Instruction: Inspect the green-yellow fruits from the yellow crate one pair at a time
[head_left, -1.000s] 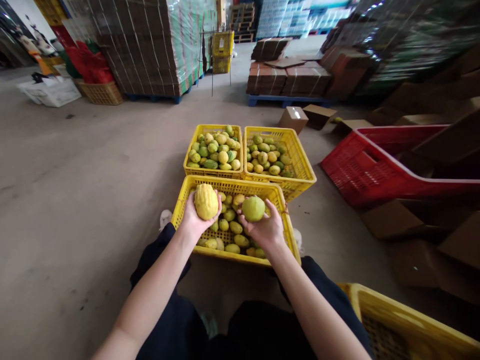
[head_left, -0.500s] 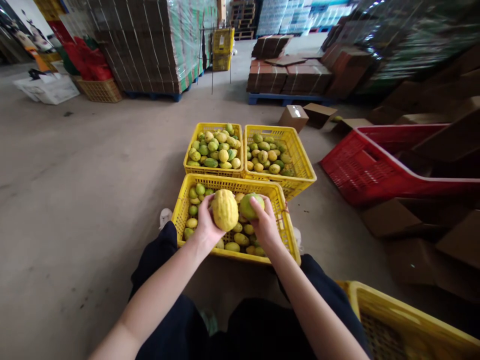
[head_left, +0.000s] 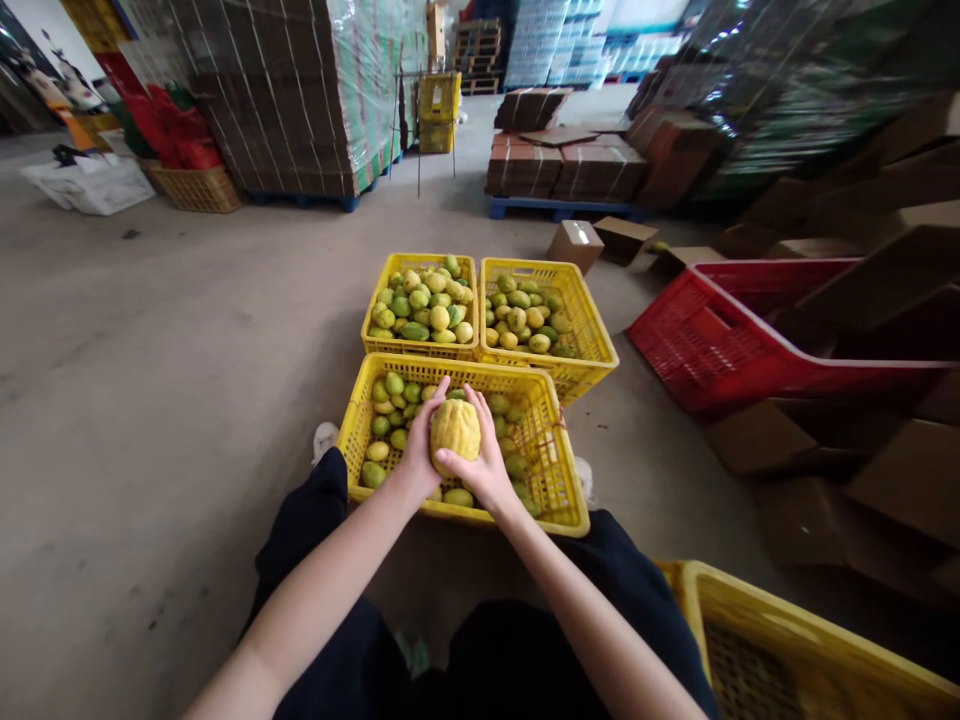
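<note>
Above the near yellow crate (head_left: 459, 369) I hold a large, ribbed yellow fruit (head_left: 455, 432), which looks like a citron, between both palms. My left hand (head_left: 421, 445) is cupped around its left side. From the right, my right hand (head_left: 486, 462) wraps it, thumb across the lower front and fingers pointing up. Under and around my hands, smaller green and yellow fruits (head_left: 394, 384) lie loose in the crate, partly hidden by my hands. The crate stands between my legs.
Two more yellow crates, left (head_left: 366, 318) and right (head_left: 596, 315), stand behind with similar fruit. To the right are a red crate (head_left: 675, 345) and cardboard boxes (head_left: 765, 440). Another yellow crate (head_left: 810, 615) is at lower right. Stacked pallets (head_left: 277, 100) stand farther back.
The green fruit that was in my right hand is no longer seen there. My right hand has moved left onto the yellow fruit, which my left hand still holds.
</note>
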